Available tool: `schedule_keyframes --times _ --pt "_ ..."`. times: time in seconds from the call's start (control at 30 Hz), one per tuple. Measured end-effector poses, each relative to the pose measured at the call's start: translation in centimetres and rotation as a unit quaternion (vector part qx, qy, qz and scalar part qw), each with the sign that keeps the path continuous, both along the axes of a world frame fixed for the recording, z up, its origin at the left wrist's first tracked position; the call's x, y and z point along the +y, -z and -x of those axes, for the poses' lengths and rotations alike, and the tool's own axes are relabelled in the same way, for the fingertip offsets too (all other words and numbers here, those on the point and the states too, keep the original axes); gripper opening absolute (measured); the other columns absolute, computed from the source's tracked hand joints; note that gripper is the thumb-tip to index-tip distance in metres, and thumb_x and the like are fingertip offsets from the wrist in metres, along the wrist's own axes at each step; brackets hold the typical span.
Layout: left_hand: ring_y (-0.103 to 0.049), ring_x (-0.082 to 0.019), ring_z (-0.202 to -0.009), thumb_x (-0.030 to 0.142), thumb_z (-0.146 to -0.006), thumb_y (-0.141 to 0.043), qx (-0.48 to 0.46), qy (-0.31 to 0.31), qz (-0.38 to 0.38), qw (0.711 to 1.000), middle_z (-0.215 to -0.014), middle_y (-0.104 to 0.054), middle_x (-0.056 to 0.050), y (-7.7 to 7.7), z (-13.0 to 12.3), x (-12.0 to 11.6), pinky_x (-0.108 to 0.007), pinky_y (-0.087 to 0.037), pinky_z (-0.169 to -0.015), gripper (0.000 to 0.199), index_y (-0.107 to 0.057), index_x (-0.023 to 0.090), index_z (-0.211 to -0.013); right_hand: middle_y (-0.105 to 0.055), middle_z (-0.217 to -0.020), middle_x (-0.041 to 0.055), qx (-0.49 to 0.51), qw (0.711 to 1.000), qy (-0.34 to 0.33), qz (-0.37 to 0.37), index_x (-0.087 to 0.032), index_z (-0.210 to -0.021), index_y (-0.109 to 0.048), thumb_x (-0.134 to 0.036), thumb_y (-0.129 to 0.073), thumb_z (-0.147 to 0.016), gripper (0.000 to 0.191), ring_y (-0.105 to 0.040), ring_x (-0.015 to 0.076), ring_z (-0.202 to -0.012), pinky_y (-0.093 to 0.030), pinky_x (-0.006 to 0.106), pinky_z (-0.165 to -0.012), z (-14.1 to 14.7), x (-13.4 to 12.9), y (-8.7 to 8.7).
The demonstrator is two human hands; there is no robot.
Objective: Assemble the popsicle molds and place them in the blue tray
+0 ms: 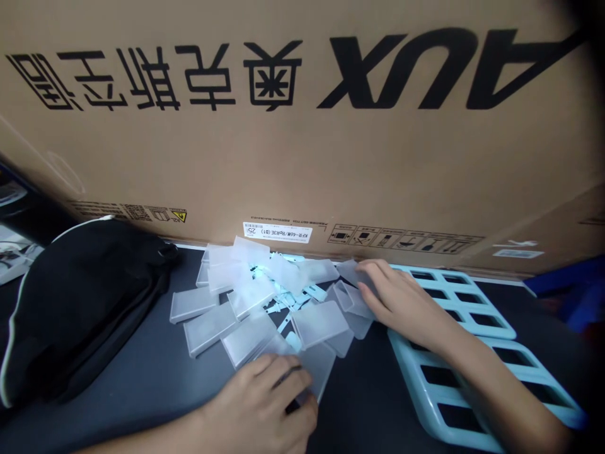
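Clear plastic cases [321, 323] lie overlapping on the dark tabletop [362, 394] around loose light-blue pieces [289, 299]; what they contain, I cannot tell. The right hand's [397, 301] bent fingers touch a case at the pile's right edge; the left hand's [265, 403] curl over the nearest ones, any grasp unclear. Behind stands a cardboard box [283, 157].

Left hand [267, 400] and right hand [399, 299] touch piled translucent pieces [322, 323]
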State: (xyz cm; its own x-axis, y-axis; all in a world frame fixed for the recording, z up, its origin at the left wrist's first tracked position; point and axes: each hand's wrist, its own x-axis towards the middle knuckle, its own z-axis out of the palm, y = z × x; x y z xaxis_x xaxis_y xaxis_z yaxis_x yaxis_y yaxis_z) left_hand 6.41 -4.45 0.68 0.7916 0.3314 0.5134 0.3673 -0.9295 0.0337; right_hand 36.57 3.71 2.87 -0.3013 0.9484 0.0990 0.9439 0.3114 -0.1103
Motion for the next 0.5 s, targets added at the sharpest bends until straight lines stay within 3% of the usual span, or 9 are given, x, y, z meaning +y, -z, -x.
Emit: schedule_keyframes --times 0.17,0.5 --pt "-0.061 -0.020 -0.106 0.035 -0.089 -0.061 -0.010 0.023 0.017 1.000 -0.107 -0.068 -0.004 -0.2 0.0 0.2 -0.030 -0.051 -0.092 0.019 -0.064 0.016 -0.093 -0.054 -0.136 0.0096 0.069 0.996 -0.038 0.051 -0.024 -0.123 -0.049 -0.044 -0.037 -0.097 0.035 -0.053 0.0265 -0.123 -0.043 0.046 -0.100 -0.8 0.2 -0.7" --pt "-0.057 -0.019 -0.120 0.031 -0.093 -0.059 -0.012 0.079 -0.035 0.996 -0.118 -0.069 -0.002 0.3 0.2 0.2 -0.030 -0.044 -0.106 0.017 -0.068 0.017 -0.097 -0.061 -0.126 0.0095 0.037 0.998 -0.025 -0.043 -0.024 -0.108 -0.064 -0.031 -0.035 -0.096 0.033 -0.051 0.0284 -0.121 -0.044 0.050 -0.095 -0.5 0.6 0.4"
